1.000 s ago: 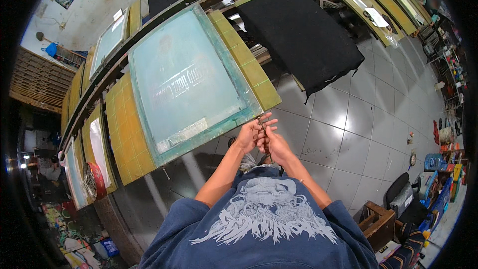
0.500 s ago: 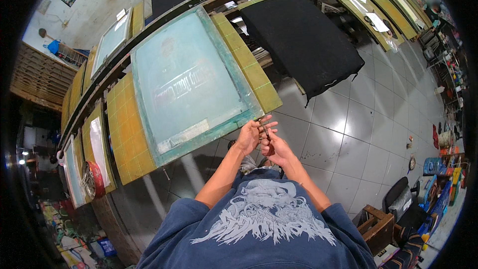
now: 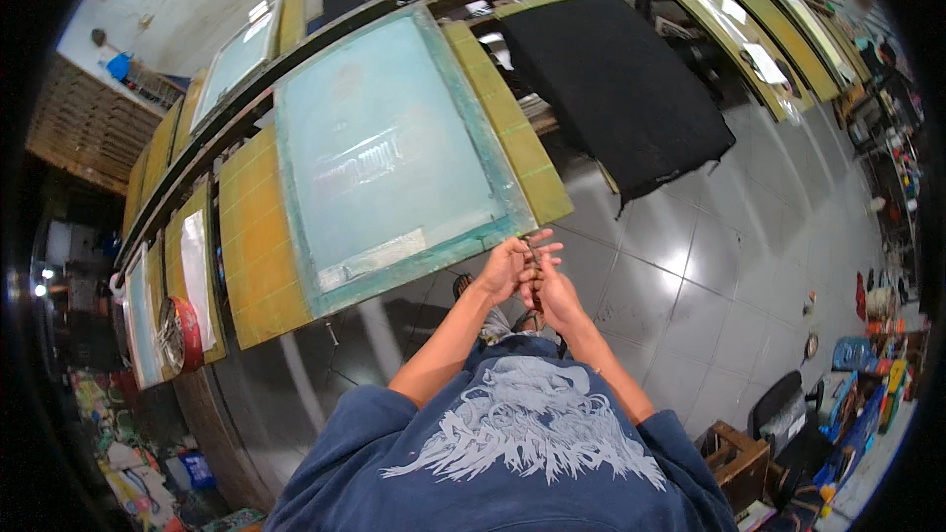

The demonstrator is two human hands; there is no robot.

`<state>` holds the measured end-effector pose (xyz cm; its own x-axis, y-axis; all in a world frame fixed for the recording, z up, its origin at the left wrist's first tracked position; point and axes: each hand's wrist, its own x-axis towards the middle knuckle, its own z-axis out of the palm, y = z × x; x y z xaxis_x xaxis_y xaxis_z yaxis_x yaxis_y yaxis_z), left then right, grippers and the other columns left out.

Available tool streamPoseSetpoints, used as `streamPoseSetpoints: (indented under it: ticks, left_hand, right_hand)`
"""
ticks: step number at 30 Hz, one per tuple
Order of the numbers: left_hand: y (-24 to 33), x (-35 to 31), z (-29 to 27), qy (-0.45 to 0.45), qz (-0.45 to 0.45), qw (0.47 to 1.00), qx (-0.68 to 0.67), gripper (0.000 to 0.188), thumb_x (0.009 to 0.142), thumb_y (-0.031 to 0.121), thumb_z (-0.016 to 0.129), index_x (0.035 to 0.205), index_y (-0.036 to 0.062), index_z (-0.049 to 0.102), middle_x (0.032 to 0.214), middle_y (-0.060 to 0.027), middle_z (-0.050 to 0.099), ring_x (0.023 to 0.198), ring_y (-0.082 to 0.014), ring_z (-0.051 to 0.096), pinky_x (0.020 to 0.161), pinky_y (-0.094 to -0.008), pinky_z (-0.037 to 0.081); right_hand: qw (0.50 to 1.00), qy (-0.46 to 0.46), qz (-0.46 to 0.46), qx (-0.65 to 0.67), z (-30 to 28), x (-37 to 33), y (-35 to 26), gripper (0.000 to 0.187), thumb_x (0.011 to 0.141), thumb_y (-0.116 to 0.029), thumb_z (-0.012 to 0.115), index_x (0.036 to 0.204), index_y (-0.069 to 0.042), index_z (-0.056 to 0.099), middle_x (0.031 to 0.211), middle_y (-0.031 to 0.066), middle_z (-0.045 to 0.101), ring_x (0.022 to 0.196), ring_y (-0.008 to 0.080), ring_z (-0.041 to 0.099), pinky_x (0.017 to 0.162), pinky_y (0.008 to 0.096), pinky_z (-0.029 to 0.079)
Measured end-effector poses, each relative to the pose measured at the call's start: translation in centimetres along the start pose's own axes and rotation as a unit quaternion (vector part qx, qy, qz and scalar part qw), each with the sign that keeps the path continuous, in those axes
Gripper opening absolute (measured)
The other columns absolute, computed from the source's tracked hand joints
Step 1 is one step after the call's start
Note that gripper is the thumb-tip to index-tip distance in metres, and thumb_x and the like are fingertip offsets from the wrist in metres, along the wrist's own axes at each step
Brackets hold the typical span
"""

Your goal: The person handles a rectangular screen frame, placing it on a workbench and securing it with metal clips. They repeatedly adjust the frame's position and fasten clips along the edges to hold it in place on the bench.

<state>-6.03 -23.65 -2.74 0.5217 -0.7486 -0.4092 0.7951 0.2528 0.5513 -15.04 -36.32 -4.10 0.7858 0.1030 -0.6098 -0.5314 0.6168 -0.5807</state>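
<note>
"Position of the left hand (image 3: 506, 271)?"

"Just below the near right corner of a large rectangular screen with a green frame and pale blue mesh (image 3: 384, 148). 2 fingers stretch out rightward; whether it grips anything, I cannot tell."

"And the right hand (image 3: 557, 300)?"

"Close against the left one's right side, drawn in narrow on a thin dark object (image 3: 535, 258), which sits between the 2 hands. Its exact kind is too small to make out."

"What else lies around them?"

"Well to the left hand's left, a flat ochre board with pale grid lines (image 3: 251, 246). Beyond the right hand, up and rightward, a board draped in black cloth (image 3: 621, 89). Grey tiled floor (image 3: 655, 310) shows right of that hand."
</note>
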Motion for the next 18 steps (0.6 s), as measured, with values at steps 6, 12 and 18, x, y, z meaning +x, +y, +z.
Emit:
streamPoseSetpoints:
  ticks: [6,12,18]
  left_hand:
    - [-1.8,0.0,-2.6,0.059,0.009,0.993,0.098,0.039,0.099,0.031,0.053,0.126,0.0045,0.060,0.118,-0.0096,0.065,0.100,-0.0191,0.063,0.086,-0.0379,0.052]
    - [-2.8,-0.5,-2.3,0.143,0.034,0.980,0.136,0.041,0.091,0.045,0.069,0.102,0.0057,0.068,0.070,-0.0011,0.060,0.051,-0.0115,0.051,0.050,-0.0265,0.041]
    - [-2.4,-0.6,-1.2,0.215,0.063,0.954,0.197,0.043,0.078,0.052,0.080,0.085,0.0103,0.072,0.080,0.0020,0.064,0.074,-0.0095,0.054,0.060,-0.0265,0.037]
  right_hand:
    - [0.858,0.143,-0.321,-0.376,2.6,-0.6,0.3,0.032,0.100,-0.029,0.058,0.100,0.003,0.066,0.073,0.0052,0.063,0.063,0.0115,0.058,0.056,0.0279,0.046]
    - [0.998,-0.009,-0.023,0.065,0.6,1.0,1.6,0.046,0.104,-0.047,0.044,0.097,-0.004,0.059,0.063,0.0025,0.054,0.054,0.0116,0.053,0.049,0.0260,0.043]
    - [0.917,0.114,-0.209,-0.320,1.7,-0.2,0.7,0.031,0.104,-0.032,0.050,0.099,-0.002,0.055,0.069,0.0051,0.056,0.058,0.0105,0.054,0.047,0.0242,0.042]
